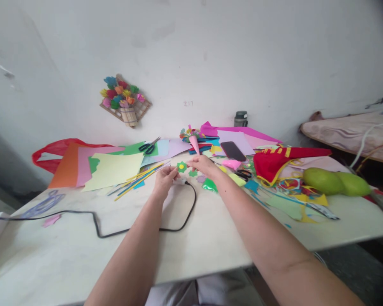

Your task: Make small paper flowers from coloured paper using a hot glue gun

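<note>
Over the middle of the table, a small green paper flower (181,167) with a yellow centre is pinched at its left edge by my left hand (166,179). My right hand (203,165) is closed in a pinch close to the flower's right side; whatever lies between those fingertips is too small to make out. Just below the flower lies another green paper cutout (193,173). Under my left hand, a white plug or device end (179,181) joins a black cable (191,208). Yellow and blue paper strips (137,180) lie left of my left hand.
Coloured paper sheets (115,170) and scissors (149,146) lie at the back left. A phone (232,151), second scissors (244,174), red cloth (268,163) and green fruit (322,181) are on the right. A pink paper cone (194,143) with flowers and a bottle (241,119) stand behind.
</note>
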Motion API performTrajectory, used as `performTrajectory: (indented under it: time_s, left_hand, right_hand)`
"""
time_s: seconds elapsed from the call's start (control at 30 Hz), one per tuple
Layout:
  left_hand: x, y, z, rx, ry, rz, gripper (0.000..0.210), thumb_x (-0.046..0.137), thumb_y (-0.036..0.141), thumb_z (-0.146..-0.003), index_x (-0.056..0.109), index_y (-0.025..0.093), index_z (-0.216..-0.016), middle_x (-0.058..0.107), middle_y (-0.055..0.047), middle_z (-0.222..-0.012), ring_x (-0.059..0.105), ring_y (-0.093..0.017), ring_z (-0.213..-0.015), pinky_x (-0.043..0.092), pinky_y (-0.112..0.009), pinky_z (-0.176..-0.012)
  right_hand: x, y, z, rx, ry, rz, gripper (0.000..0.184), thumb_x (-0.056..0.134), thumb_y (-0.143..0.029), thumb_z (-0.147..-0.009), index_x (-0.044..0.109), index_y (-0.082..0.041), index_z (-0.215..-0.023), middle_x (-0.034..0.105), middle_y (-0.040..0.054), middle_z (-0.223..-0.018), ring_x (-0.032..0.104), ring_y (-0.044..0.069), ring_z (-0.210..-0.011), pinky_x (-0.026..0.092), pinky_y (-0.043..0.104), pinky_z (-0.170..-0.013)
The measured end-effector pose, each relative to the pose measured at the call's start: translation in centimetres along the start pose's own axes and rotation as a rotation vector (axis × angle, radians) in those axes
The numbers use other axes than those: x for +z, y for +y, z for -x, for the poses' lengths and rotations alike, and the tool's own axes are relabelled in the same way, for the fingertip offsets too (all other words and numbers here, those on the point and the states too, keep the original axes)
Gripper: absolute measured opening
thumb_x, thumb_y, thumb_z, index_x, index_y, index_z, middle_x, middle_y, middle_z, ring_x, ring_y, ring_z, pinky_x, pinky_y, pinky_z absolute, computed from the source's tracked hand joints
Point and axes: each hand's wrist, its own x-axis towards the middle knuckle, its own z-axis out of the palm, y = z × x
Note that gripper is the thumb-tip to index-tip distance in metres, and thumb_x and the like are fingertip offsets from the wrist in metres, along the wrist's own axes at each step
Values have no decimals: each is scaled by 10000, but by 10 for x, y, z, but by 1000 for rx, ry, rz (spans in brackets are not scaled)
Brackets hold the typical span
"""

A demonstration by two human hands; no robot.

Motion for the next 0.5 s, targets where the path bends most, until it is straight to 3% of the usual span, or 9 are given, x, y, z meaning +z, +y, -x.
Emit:
performTrajectory:
  time_s: [0.13, 0.23, 0.37, 0.5]
  left_hand:
    - [1, 1, 1, -24, -23, -14, 245, 626, 365, -641, 557, 138, -577, 539, 12, -499, 383, -45, -411, 263, -177, -405]
    - [0, -1, -1, -26, 6, -25, 248, 632, 373, -637, 574, 136, -592, 549, 2, -503, 396, -51, -418, 270, -179, -406]
    - [-4, -7, -6, -14, 126, -49, 264, 628, 378, -634, 575, 134, -548, 549, -4, -494, 405, -56, -423, 279, -184, -411]
    - [-7, -12, -8, -19, 180, -59, 250, 655, 370, -602, 575, 139, -552, 534, 10, -468, 406, -58, -421, 292, -186, -422]
  right_hand:
    - [0, 1, -2, -21, 10, 44, 116, 597, -209, -652, 613, -108, -598, 551, -4, -515, 483, 73, -489, 360, 181, -477]
    - [-1, 6, -7, -13, 100, 75, 110, 588, -210, -645, 625, -111, -615, 564, 2, -530, 487, 77, -493, 369, 187, -487]
    - [-7, 20, -19, 74, 315, 181, 151, 560, -240, -667, 667, -142, -712, 594, 9, -566, 514, 93, -497, 376, 199, -481]
    - [-11, 27, -29, 198, 352, 356, 149, 580, -252, -661, 685, -174, -732, 622, 15, -589, 570, 124, -542, 404, 214, -521]
